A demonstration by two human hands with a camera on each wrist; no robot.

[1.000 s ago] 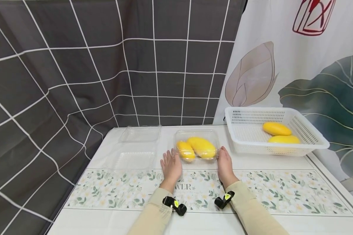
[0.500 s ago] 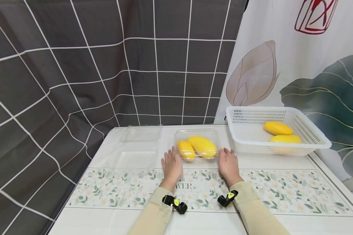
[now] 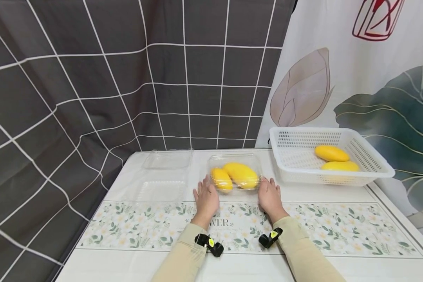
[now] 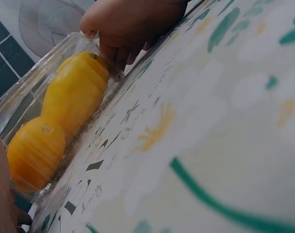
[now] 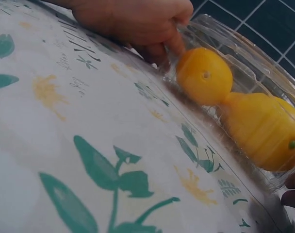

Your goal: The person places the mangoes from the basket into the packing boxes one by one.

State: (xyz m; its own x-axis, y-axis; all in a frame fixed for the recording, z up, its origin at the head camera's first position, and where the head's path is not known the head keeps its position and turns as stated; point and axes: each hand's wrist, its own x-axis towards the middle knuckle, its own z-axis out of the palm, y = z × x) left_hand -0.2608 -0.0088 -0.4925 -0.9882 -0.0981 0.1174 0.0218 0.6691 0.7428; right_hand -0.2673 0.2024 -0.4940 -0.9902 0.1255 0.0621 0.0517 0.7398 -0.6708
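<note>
Two yellow mangoes [image 3: 240, 175] lie inside a clear plastic clamshell box [image 3: 234, 158] with its lid down over them. At the box's front left corner, my left hand [image 3: 207, 201] pinches the edge; the right wrist view shows its thumb and fingers [image 5: 175, 44] at that corner. My right hand [image 3: 270, 199] holds the front right corner. From the left wrist view, its thumb is on the upper edge and its fingers [image 4: 121, 54] are bent beside the box, the tips partly hidden. Both mangoes [image 4: 37, 154] show through the plastic in the wrist views.
A white perforated basket [image 3: 285, 172] holding two more mangoes [image 3: 332, 153] stands at the right. Left of the box lies another clear container, open, its lid [image 3: 167, 159] toward the back. A grid-patterned curtain [image 3: 204, 98] hangs behind the table [image 3: 134, 266].
My right hand shifted slightly away from the box's right side, then came back in against its front right corner. The left hand stayed at the left corner. The box barely moved.
</note>
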